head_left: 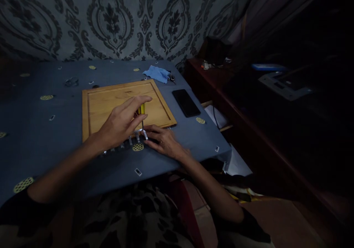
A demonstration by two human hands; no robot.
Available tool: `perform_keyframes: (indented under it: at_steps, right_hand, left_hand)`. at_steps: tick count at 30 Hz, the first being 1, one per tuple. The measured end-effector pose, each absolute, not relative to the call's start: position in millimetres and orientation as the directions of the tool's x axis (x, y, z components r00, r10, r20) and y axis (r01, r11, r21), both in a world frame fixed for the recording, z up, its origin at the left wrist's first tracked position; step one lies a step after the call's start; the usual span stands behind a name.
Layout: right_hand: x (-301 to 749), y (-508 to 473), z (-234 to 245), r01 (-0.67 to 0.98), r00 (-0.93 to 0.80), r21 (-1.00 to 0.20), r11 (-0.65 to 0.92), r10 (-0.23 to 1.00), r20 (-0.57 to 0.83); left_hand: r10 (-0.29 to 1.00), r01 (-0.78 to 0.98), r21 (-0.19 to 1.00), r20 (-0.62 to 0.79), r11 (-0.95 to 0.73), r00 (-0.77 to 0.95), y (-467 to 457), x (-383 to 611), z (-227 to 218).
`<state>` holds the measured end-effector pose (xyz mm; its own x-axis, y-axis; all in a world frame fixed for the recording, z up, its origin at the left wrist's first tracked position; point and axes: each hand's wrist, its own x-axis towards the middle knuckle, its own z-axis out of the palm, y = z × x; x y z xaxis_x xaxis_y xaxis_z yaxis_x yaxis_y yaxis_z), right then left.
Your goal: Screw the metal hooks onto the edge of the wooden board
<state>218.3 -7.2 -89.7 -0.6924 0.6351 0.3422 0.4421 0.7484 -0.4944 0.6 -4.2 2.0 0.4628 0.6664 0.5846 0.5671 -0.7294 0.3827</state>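
My left hand is closed around the yellow-and-black handle of a screwdriver. The screwdriver stands nearly upright, its shaft pointing down at the near edge of a framed wooden panel. A small shiny metal strip sits under the tip, sticking out from that edge. My right hand pinches this strip between thumb and fingers from the right. More small metal strips jut out in a row along the same edge, to the left. Whether the tip sits in a screw is too small to tell.
The panel lies on a table with a blue patterned cloth. A black phone is right of the panel. Behind lie a light blue rag and scissors. A dark red wooden ledge runs along the right.
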Motion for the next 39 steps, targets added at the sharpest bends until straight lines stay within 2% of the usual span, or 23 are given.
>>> perform_keyframes:
  at_steps: [12, 18, 26, 39]
  right_hand:
    - [219.1, -6.6, -92.0, 0.444, -0.692, -0.497, 0.745, 0.638, 0.338]
    - [219.0, -7.5, -90.8, 0.463, -0.691, -0.484, 0.742, 0.645, 0.327]
    - [218.8, -6.3, -91.0, 0.416, -0.695, -0.525, 0.743, 0.632, 0.343]
    - [218.0, -7.9, -88.7, 0.448, -0.683, -0.51, 0.734, 0.649, 0.334]
  left_hand:
    - [0.661, 0.573, 0.366, 0.58, -0.734, 0.476, -3.6, -0.9, 3.4]
    - [0.715, 0.593, 0.417, 0.528, -0.688, 0.458, -3.4, -1.4, 4.1]
    - [0.703, 0.584, 0.442, 0.617, -0.681, 0.353, -11.9, -5.6, 19.9]
    - [0.696, 0.572, 0.414, 0.548, -0.708, 0.464, -6.1, -1.4, 8.7]
